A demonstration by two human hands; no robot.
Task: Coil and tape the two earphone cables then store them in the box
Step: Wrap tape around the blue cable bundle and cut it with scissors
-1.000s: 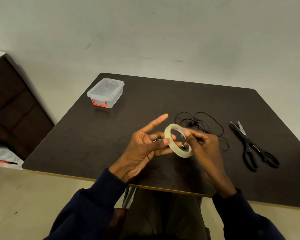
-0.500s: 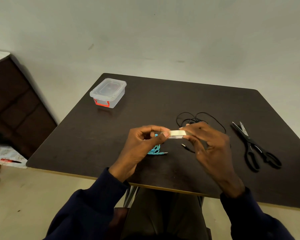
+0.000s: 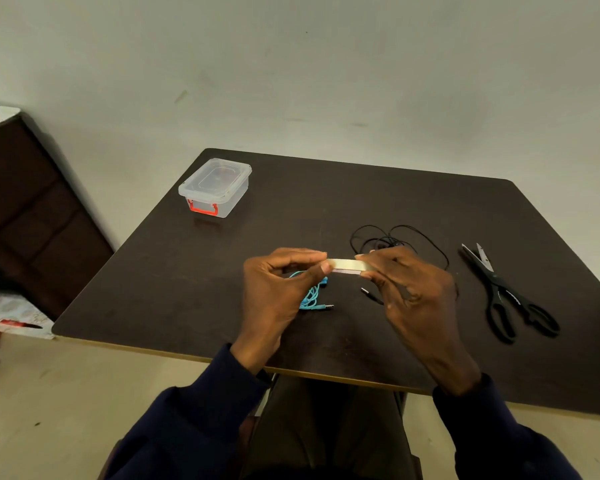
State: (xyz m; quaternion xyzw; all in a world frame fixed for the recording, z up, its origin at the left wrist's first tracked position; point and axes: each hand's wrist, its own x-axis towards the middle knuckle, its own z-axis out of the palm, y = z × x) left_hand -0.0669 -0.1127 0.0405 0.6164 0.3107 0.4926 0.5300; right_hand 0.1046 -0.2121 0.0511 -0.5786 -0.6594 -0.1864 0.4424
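Note:
A roll of clear tape (image 3: 347,265) is held edge-on above the dark table (image 3: 326,202), between both hands. My left hand (image 3: 278,292) pinches its left side with thumb and fingers. My right hand (image 3: 413,292) grips its right side. Under the left hand lies a coiled blue earphone cable (image 3: 311,297) with its plug pointing right. A loose black earphone cable (image 3: 395,237) sprawls behind the right hand, partly hidden by it, with its plug (image 3: 369,294) near my right fingers. A clear plastic box (image 3: 215,187) with a shut lid and red clasp stands at the table's far left.
Black scissors (image 3: 506,296) lie on the right of the table, blades pointing away. A dark wooden cabinet (image 3: 32,209) stands to the left of the table, and a pale wall rises behind. The table's near edge runs just in front of my wrists.
The tape roll has turned from showing its ring face to lying flat and edge-on. My left fingers, spread a second ago, have closed onto the roll. The blue cable has come into view.

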